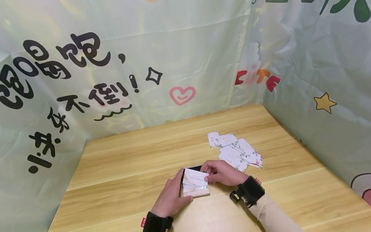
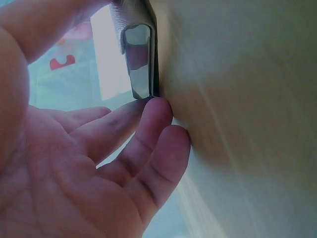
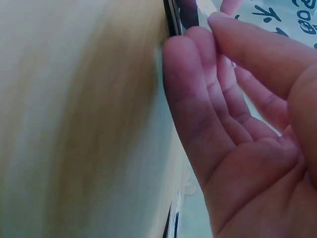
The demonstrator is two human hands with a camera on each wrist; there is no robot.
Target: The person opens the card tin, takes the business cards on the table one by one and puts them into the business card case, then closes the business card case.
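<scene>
A small business card case (image 1: pixel 197 193) lies on the wooden table, its inside dark and its front edge pale and shiny. White business cards (image 1: pixel 195 177) fill it, the top one skewed and jutting up. My left hand (image 1: pixel 173 197) grips the case from the left, the thumb at its front edge and the fingers along its side. In the left wrist view the glossy end of the case (image 2: pixel 137 62) meets my fingertips. My right hand (image 1: pixel 223 174) pinches the top card at its right edge, with curled fingers by the case's back right corner. In the right wrist view the card is mostly hidden.
Loose white cards with leaf prints (image 1: pixel 236 151) lie scattered and overlapping beyond my right hand. A printed cloth (image 1: pixel 203 58) hangs behind the table (image 1: pixel 130 161), and another stretch of it borders the right side.
</scene>
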